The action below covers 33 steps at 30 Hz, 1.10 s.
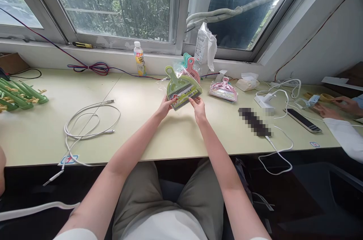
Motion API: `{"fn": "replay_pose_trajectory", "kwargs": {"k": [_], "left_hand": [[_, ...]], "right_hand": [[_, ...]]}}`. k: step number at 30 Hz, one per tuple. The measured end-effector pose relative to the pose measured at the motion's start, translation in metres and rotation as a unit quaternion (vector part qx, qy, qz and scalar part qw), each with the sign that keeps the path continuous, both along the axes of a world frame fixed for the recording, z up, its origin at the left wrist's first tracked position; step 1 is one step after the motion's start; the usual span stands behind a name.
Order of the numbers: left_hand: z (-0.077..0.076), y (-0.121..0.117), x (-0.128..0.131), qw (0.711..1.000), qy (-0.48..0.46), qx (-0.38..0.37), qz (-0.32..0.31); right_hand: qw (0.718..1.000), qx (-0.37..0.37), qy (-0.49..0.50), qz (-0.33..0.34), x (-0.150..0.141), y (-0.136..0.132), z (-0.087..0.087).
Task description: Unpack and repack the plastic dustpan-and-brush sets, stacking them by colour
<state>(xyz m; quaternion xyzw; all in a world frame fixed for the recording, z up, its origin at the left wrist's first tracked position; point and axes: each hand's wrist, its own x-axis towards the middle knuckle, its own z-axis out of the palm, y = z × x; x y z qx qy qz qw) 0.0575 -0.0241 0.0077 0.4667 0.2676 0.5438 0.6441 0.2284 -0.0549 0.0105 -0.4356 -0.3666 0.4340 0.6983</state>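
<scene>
A green mini dustpan and brush set (181, 86) in clear plastic wrap is held tilted above the table. My left hand (166, 106) grips its lower left edge, and my right hand (197, 106) pinches its lower right edge. A printed label and dark bristles show on the side facing me. Just behind it stand more dustpan sets, with pink (193, 69) and teal handles, partly hidden by the green one. Further right, pink wrapped dustpan sets (223, 90) lie flat in a pile.
Left on the table lies a coiled white cable (82, 122); green stalk-like items (19, 94) lie beyond it. A drink bottle (140, 59) stands by the window. On the right are a charger (265, 100), a phone (303, 120) and another person's hands (329, 111).
</scene>
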Motion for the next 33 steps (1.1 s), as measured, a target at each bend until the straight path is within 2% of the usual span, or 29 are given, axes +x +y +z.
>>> {"fn": "replay_pose_trajectory", "kwargs": {"k": [4,12,16,22,28,33], "left_hand": [[-0.001,-0.002,0.003,1.0,0.012,0.008,-0.012],[0.0,0.0,0.001,0.999,0.039,0.026,-0.012],[0.002,-0.005,0.002,0.997,0.075,0.01,-0.012],[0.007,-0.018,0.011,0.989,0.076,-0.008,-0.127],[0.004,-0.011,0.008,0.997,0.051,-0.021,-0.062],[0.003,-0.011,0.008,0.997,0.055,-0.025,-0.055]], "right_hand": [[0.999,-0.008,0.038,-0.007,-0.005,-0.001,-0.002],[0.994,-0.061,0.061,0.061,0.001,0.0,0.002],[0.996,-0.041,0.069,0.031,-0.003,-0.002,0.003],[0.995,-0.016,0.093,-0.018,-0.006,-0.009,0.008],[0.996,-0.021,0.085,0.004,-0.007,-0.01,0.01],[0.996,-0.039,0.083,0.013,-0.006,-0.008,0.01]]}}
